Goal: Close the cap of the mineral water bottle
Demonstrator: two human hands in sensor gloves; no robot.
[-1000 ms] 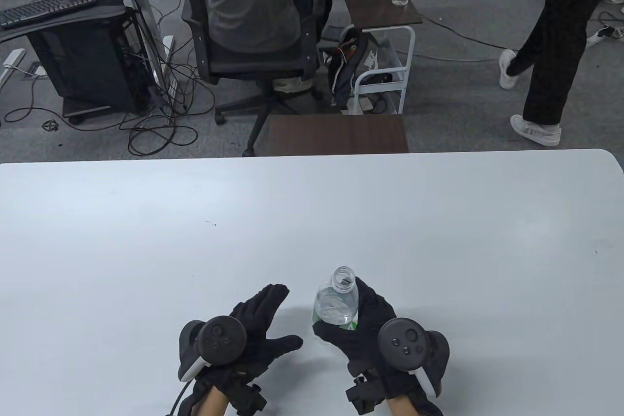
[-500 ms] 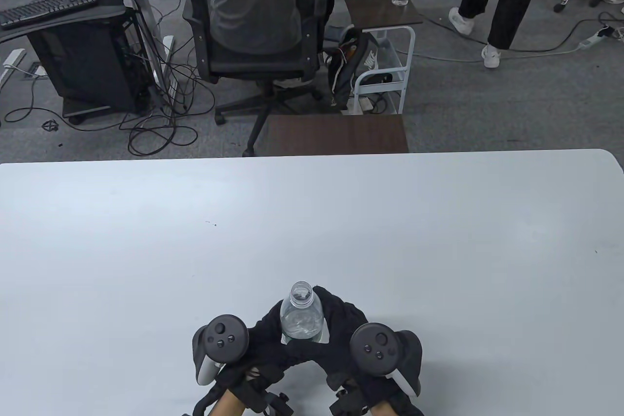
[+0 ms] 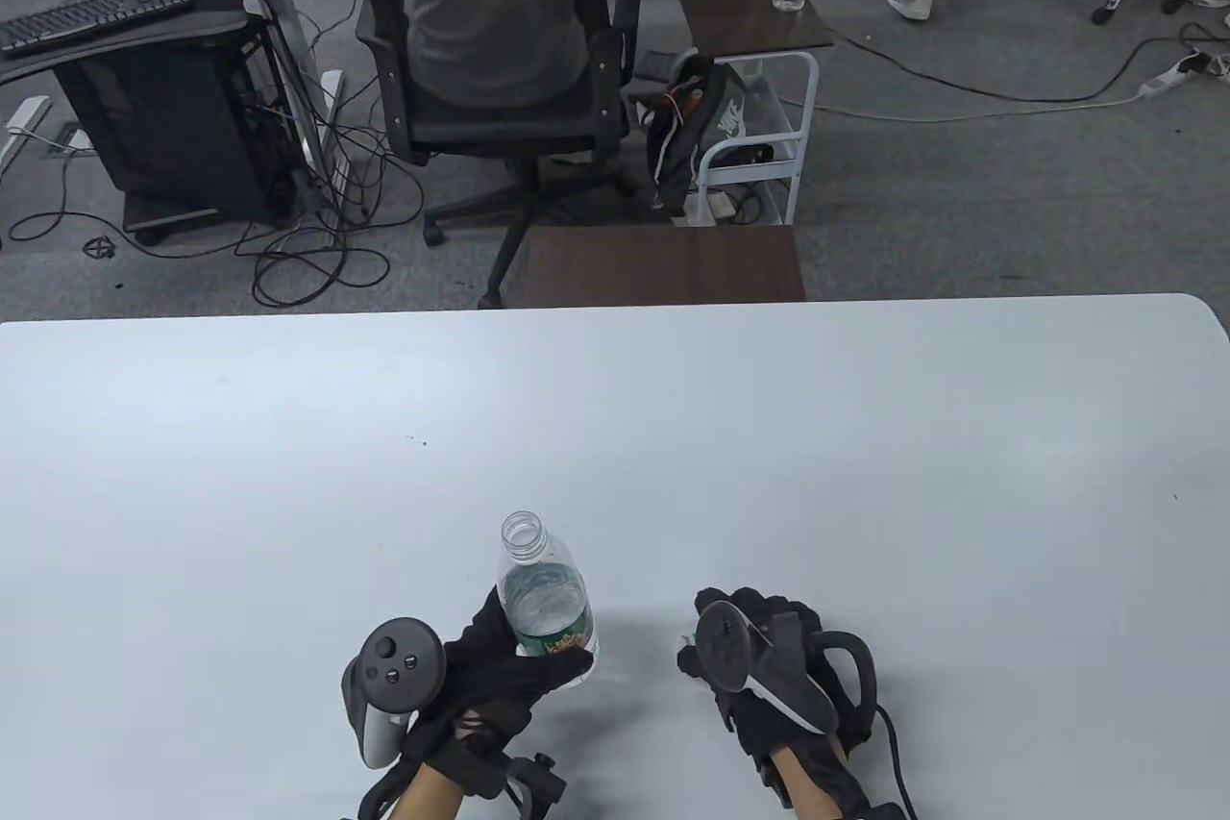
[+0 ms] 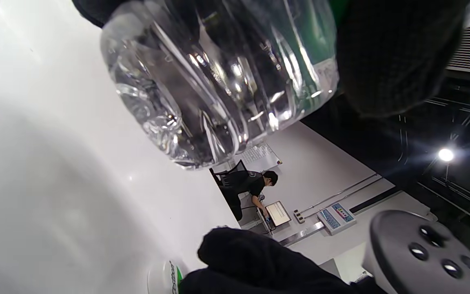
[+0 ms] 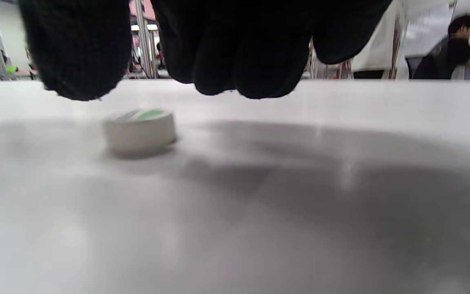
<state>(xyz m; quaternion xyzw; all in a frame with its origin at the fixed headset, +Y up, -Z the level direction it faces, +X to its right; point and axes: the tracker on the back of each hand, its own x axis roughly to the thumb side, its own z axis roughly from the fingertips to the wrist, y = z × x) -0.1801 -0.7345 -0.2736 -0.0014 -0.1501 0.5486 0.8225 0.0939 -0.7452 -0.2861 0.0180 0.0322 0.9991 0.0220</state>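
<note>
A clear mineral water bottle with a green label and an open mouth stands tilted in my left hand, which grips its lower body a little above the table. The left wrist view shows its ribbed base off the surface. The white cap with a green top lies on the table. My right hand hovers palm down just over it; its fingers hang above the cap without touching. In the table view the cap is mostly hidden under that hand. It also shows in the left wrist view.
The white table stretches far ahead and to both sides of my hands. Beyond its far edge are an office chair, a small brown side table and cables on the floor.
The bottle went from my right hand, via both hands together, into my left hand, which carried it left. My right hand let go, moved right and dropped palm down over the cap.
</note>
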